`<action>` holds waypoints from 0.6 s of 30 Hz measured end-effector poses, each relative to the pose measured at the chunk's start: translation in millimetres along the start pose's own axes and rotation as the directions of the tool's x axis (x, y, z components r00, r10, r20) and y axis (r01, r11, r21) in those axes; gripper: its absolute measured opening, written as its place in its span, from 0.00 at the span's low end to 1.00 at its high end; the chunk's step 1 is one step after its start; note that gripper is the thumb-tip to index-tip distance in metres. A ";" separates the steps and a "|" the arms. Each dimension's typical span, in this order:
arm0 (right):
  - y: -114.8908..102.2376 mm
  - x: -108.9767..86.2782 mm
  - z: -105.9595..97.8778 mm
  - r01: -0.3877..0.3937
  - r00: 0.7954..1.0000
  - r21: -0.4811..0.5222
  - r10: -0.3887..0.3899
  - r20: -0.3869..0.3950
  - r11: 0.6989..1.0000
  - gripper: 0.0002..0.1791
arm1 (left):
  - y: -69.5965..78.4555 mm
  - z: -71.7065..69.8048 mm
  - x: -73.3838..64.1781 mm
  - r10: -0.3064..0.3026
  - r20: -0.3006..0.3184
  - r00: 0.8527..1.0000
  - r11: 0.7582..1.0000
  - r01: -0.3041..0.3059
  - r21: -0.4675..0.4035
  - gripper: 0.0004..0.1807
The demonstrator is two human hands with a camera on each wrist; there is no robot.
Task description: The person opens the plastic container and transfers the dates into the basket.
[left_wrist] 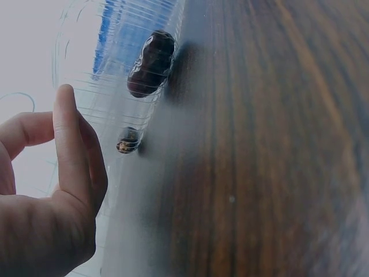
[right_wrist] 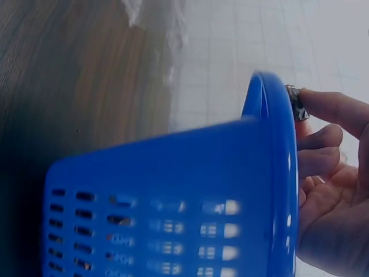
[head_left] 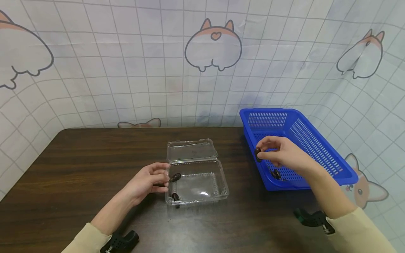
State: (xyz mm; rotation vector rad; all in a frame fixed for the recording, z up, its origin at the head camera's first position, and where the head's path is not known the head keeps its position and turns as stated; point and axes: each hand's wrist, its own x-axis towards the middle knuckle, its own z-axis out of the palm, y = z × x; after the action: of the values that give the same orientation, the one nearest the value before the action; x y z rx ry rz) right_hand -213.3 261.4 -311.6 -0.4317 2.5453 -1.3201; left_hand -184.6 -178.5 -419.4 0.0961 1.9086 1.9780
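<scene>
A clear plastic clamshell box sits on the table with its lid folded back. Two wrinkled dark dates lie in its left part, one date behind the other date; the left wrist view shows a date through the clear wall. My left hand has its fingertips right at the box's left rim, fingers loosely bent. Between thumb and fingertips, my right hand pinches a date over the left rim of a blue basket.
Low in the basket's near left corner is at least one more date, partly hidden by the right forearm. The basket stands on the dark wooden table, to the right of the box. A patterned white cloth hangs behind the table.
</scene>
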 end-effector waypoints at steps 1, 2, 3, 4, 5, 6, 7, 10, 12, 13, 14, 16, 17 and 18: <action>1.7 -1.0 -1.7 -0.004 1.000 -0.004 0.004 -0.007 1.000 0.17 | 0.2 0.0 -0.1 0.001 0.001 1.000 1.000 -0.001 0.001 0.31; 2.9 -2.2 -3.3 -0.011 1.000 -0.006 0.011 -0.016 1.000 0.18 | 0.5 0.1 -0.4 0.002 0.001 1.000 1.000 -0.002 0.002 0.31; 4.3 -3.4 -4.9 -0.018 1.000 -0.006 0.018 -0.025 1.000 0.18 | 0.6 0.2 -0.4 0.002 0.001 1.000 1.000 -0.002 0.002 0.31; 5.7 -4.5 -6.4 -0.024 0.999 -0.006 0.023 -0.034 1.000 0.18 | 0.5 0.2 -0.5 0.002 0.001 1.000 1.000 -0.002 0.002 0.31; 6.9 -5.7 -7.8 -0.028 0.999 -0.005 0.028 -0.044 1.000 0.19 | 0.5 0.4 -0.6 0.001 0.001 1.000 1.000 -0.001 0.003 0.31; 8.1 -6.9 -9.3 -0.032 0.998 0.000 0.032 -0.052 0.999 0.19 | 0.4 0.6 -0.4 0.000 -0.002 1.000 1.000 0.000 0.002 0.31; 9.8 -8.1 -10.8 -0.035 0.998 0.003 0.035 -0.060 0.999 0.20 | 0.2 0.7 -0.3 -0.001 -0.003 1.000 1.000 0.001 0.003 0.31; 15.0 -11.3 -14.2 -0.039 0.996 0.007 0.040 -0.083 0.999 0.21 | -0.1 1.0 0.0 0.000 -0.006 1.000 1.000 0.000 0.001 0.31; 19.4 -13.1 -16.2 -0.050 0.994 0.006 0.050 -0.096 0.999 0.21 | 0.0 1.0 0.0 0.001 -0.005 1.000 1.000 -0.001 0.001 0.31; 21.7 -13.9 -17.0 -0.056 0.993 0.004 0.056 -0.101 0.998 0.21 | 0.2 1.0 -0.2 0.002 -0.003 1.000 1.000 -0.002 0.002 0.31; 23.8 -14.7 -17.8 -0.063 0.992 0.002 0.063 -0.105 0.998 0.21 | 0.4 1.2 -0.3 0.002 -0.004 1.000 1.000 -0.002 0.000 0.31; 28.5 -16.0 -19.3 -0.078 0.991 -0.001 0.078 -0.109 0.997 0.21 | 0.9 1.5 -0.6 0.000 -0.004 1.000 1.000 0.000 -0.003 0.31; 30.7 -16.6 -19.9 -0.085 0.990 0.000 0.084 -0.110 0.996 0.21 | 1.0 1.5 -0.6 -0.001 -0.004 1.000 1.000 0.001 -0.004 0.31; 32.8 -17.2 -20.4 -0.091 0.990 0.000 0.091 -0.110 0.996 0.21 | 1.2 1.5 -0.7 -0.003 -0.003 1.000 1.000 0.003 -0.004 0.32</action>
State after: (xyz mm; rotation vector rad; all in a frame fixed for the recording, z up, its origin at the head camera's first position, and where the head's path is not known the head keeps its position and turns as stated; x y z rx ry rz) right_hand -209.2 301.0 -325.9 -0.2468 2.6230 -1.3399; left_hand -183.8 -177.3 -418.0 0.0897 1.9055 1.9808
